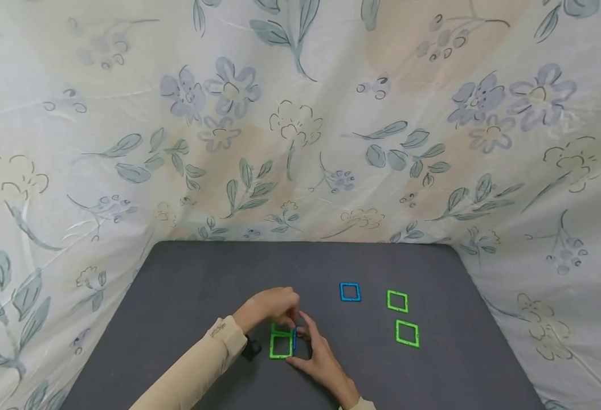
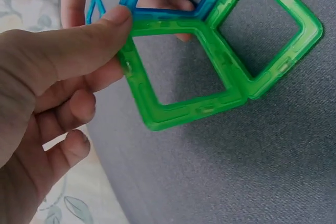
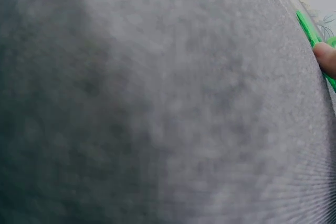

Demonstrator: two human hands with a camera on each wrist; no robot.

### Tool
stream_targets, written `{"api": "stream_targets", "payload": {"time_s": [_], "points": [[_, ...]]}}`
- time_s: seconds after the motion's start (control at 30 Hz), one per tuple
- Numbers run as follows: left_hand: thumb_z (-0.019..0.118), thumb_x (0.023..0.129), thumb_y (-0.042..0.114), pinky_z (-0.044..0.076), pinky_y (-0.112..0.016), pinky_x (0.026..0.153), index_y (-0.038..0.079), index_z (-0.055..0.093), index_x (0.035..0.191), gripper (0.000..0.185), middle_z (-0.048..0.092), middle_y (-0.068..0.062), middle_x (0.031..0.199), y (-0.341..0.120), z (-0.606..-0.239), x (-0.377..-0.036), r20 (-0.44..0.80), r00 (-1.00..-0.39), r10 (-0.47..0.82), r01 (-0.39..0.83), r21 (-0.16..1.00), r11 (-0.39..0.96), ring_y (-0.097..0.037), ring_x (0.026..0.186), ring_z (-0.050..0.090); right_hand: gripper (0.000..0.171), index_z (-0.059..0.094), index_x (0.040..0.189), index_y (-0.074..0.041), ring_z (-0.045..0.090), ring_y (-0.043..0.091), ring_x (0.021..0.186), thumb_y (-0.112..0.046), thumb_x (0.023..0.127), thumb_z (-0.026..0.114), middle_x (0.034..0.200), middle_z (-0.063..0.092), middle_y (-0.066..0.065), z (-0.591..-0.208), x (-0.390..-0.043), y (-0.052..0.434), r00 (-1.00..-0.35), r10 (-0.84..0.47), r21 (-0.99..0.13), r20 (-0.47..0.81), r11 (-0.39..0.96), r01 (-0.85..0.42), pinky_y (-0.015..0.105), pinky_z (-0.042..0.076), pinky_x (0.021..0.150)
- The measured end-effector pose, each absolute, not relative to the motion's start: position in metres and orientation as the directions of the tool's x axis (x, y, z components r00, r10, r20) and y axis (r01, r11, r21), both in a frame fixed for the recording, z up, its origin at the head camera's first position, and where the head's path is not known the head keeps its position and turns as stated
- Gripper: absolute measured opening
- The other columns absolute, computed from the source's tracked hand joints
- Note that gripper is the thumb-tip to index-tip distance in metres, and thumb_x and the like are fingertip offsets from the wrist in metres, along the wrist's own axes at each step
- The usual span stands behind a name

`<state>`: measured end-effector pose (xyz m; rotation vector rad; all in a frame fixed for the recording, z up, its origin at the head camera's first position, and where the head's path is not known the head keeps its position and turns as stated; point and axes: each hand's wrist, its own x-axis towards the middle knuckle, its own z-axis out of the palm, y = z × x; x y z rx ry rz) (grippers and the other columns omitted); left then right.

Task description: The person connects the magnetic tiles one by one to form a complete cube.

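Your left hand pinches the far edge of the green frame, your right hand grips the upright blue frame touching its right edge.

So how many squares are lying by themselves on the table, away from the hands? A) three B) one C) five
A, the head view shows one blue square and two green squares lying apart on the grey table, right of the hands.
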<state>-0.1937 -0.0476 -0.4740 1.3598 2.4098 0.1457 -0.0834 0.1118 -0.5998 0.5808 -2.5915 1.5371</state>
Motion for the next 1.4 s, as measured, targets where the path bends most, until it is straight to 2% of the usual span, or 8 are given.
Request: {"api": "stream_targets", "payload": {"time_s": [0.17, 0.37, 0.53, 0.83, 0.97, 1.17, 1.3, 1.4], "points": [[0.083, 0.087, 0.02, 0.052, -0.014, 0.065, 0.019, 0.085, 0.093, 0.007, 0.08, 0.007, 0.09, -0.045, -0.474, -0.196, -0.368, -0.435, 0.822, 0.766, 0.328, 0.553, 0.002, 0.073, 0.068, 0.111, 0.018, 0.162, -0.006, 0.068, 0.026, 0.119, -0.021, 0.079, 0.09, 0.129, 0.071, 0.009, -0.598, -0.084, 0.113, -0.918, -0.324, -0.841, 0.229, 0.409, -0.354, 0.037, 0.052, 0.101], [0.083, 0.087, 0.022, 0.051, -0.015, 0.06, 0.02, 0.085, 0.093, 0.007, 0.078, 0.01, 0.079, -0.049, -0.478, -0.197, -0.453, -0.429, 0.781, 0.667, 0.425, 0.612, 0.002, 0.063, 0.064, 0.116, 0.005, 0.165, -0.009, 0.066, 0.025, 0.122, -0.02, 0.083, 0.086, 0.133, 0.069, 0.009, -0.598, -0.088, 0.116, -0.877, -0.423, -0.836, 0.229, 0.376, -0.4, 0.038, 0.048, 0.107], [0.082, 0.088, 0.018, 0.051, -0.016, 0.06, 0.017, 0.085, 0.092, 0.005, 0.078, 0.007, 0.08, -0.054, -0.478, -0.2, -0.44, -0.431, 0.788, 0.635, 0.472, 0.611, -0.003, 0.065, 0.068, 0.118, 0.003, 0.165, -0.008, 0.064, 0.026, 0.123, -0.02, 0.083, 0.087, 0.141, 0.063, 0.014, -0.593, -0.093, 0.117, -0.866, -0.456, -0.833, 0.205, 0.383, -0.399, 0.039, 0.048, 0.107], [0.079, 0.091, 0.017, 0.052, -0.016, 0.06, 0.014, 0.085, 0.087, 0.008, 0.08, 0.004, 0.082, -0.057, -0.48, -0.207, -0.418, -0.399, 0.816, 0.664, 0.482, 0.572, 0.001, 0.064, 0.067, 0.119, 0.003, 0.164, -0.004, 0.065, 0.023, 0.122, -0.017, 0.081, 0.088, 0.133, 0.069, 0.009, -0.592, -0.097, 0.115, -0.865, -0.464, -0.825, 0.191, 0.401, -0.397, 0.038, 0.047, 0.108], [0.079, 0.091, 0.016, 0.049, -0.015, 0.057, 0.014, 0.085, 0.087, 0.008, 0.079, 0.005, 0.078, -0.059, -0.483, -0.208, -0.419, -0.406, 0.812, 0.65, 0.493, 0.579, 0.004, 0.058, 0.061, 0.119, 0.003, 0.165, -0.007, 0.064, 0.021, 0.125, -0.018, 0.082, 0.087, 0.135, 0.068, 0.008, -0.593, -0.097, 0.115, -0.867, -0.461, -0.825, 0.187, 0.406, -0.394, 0.037, 0.046, 0.11], [0.075, 0.093, 0.011, 0.031, -0.016, 0.048, 0.009, 0.084, 0.097, 0.01, 0.073, -0.016, 0.068, -0.067, -0.487, -0.21, -0.403, -0.372, 0.836, 0.57, 0.612, 0.548, 0.0, 0.043, 0.034, 0.119, 0.004, 0.165, -0.007, 0.063, 0.024, 0.126, -0.023, 0.083, 0.087, 0.138, 0.065, 0.01, -0.591, -0.098, 0.117, -0.872, -0.464, -0.833, 0.156, 0.413, -0.369, 0.039, 0.046, 0.111], [0.074, 0.094, 0.009, 0.03, -0.016, 0.049, 0.005, 0.082, 0.101, 0.012, 0.058, -0.001, 0.053, -0.076, -0.493, -0.212, -0.362, -0.366, 0.857, 0.501, 0.7, 0.509, 0.0, 0.044, 0.032, 0.12, 0.002, 0.166, -0.009, 0.06, 0.024, 0.132, -0.024, 0.083, 0.087, 0.141, 0.065, 0.007, -0.591, -0.099, 0.118, -0.874, -0.468, -0.839, 0.13, 0.418, -0.348, 0.041, 0.042, 0.115], [0.074, 0.093, 0.01, 0.031, -0.016, 0.05, 0.005, 0.082, 0.101, 0.012, 0.053, 0.011, 0.055, -0.084, -0.499, -0.213, -0.326, -0.381, 0.865, 0.461, 0.744, 0.484, 0.0, 0.047, 0.035, 0.121, 0.002, 0.166, -0.012, 0.057, 0.023, 0.136, -0.025, 0.082, 0.087, 0.142, 0.064, 0.003, -0.591, -0.099, 0.119, -0.876, -0.465, -0.84, 0.131, 0.417, -0.347, 0.04, 0.04, 0.117]]}}
